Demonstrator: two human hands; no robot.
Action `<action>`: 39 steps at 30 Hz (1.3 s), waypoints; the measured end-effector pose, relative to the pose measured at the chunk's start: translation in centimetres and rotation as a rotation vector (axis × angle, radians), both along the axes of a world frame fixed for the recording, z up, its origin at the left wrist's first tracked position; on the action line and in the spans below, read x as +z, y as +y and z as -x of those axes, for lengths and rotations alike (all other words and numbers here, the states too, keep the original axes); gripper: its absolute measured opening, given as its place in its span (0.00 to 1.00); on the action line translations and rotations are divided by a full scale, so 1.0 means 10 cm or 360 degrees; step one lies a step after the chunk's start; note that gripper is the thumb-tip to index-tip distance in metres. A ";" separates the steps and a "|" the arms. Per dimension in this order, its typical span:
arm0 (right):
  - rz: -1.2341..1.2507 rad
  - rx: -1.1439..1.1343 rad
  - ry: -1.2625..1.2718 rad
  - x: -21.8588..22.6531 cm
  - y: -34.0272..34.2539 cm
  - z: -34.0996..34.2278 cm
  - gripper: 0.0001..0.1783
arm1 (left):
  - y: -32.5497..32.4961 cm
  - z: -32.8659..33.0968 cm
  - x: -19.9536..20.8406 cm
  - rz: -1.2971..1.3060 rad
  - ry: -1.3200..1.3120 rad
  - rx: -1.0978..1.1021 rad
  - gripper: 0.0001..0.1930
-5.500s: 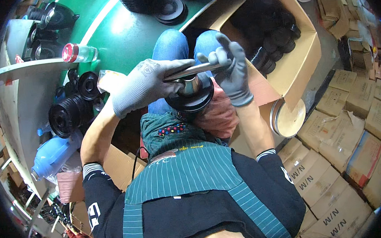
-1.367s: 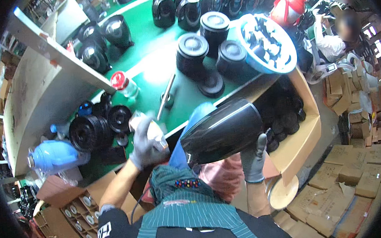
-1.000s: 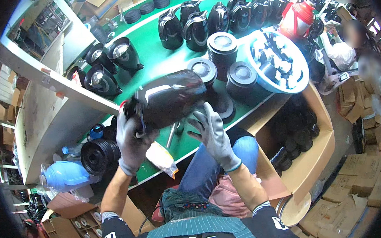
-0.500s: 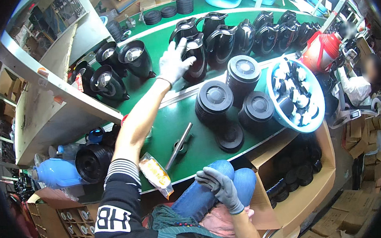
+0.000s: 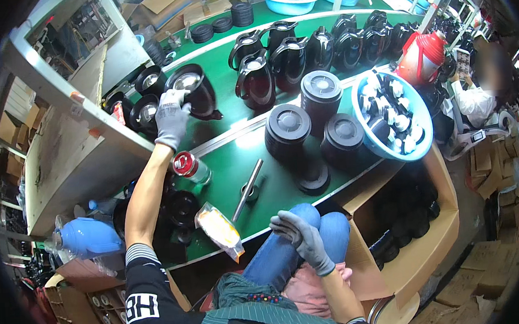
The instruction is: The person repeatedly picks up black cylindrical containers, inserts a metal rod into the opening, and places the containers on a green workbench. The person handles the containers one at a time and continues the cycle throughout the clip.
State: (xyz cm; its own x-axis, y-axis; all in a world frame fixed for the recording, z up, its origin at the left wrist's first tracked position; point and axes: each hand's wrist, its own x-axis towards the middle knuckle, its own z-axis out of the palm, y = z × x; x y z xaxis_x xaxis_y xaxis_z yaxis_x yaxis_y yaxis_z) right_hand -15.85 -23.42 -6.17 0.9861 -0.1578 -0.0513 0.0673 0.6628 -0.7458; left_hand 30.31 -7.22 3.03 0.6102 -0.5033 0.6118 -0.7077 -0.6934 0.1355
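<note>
My left hand [image 5: 173,117], in a grey glove, reaches to the back left of the green bench. Its fingers close on the near rim of a black jug body [image 5: 204,96], which stands upside down with its spout at the bench and a shiny round part in its raised end. Beside it are more such jug bodies [image 5: 146,111], partly behind my hand. My right hand [image 5: 301,237], gloved too, hovers above my lap, empty, its fingers stretched out. Upright black jugs with handles [image 5: 255,81] stand in rows to the right of the held one.
Stacks of black round lids [image 5: 288,127] stand mid-bench, beside a blue basin [image 5: 429,132] of small white and black parts. Nearer lie a metal rod [image 5: 247,190], a red-lidded jar [image 5: 192,167] and a plastic packet [image 5: 219,228]. An open carton [image 5: 448,233] sits at right.
My left hand has left the upright jugs and moved left to the upside-down jug body, which has shifted slightly toward the right. My right hand stays above my lap.
</note>
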 end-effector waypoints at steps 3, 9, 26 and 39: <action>0.0603 -0.0107 -0.0041 0.29 -0.03 -0.07 0.29 | 0.17 0.72 0.68 -0.0048 0.0147 -0.0369 0.17; 0.2167 -0.0714 -0.0528 1.36 -0.36 -0.42 0.46 | 0.54 1.95 1.51 -0.0199 0.0591 -0.1060 0.15; 0.1013 -0.0739 0.0143 0.99 0.28 1.03 0.22 | 1.34 3.46 -0.12 0.0301 0.1418 -0.0944 0.34; 0.1527 -0.0428 0.0294 0.76 -0.40 -0.11 0.15 | 0.98 3.05 -0.62 0.0407 0.1533 -0.0585 0.26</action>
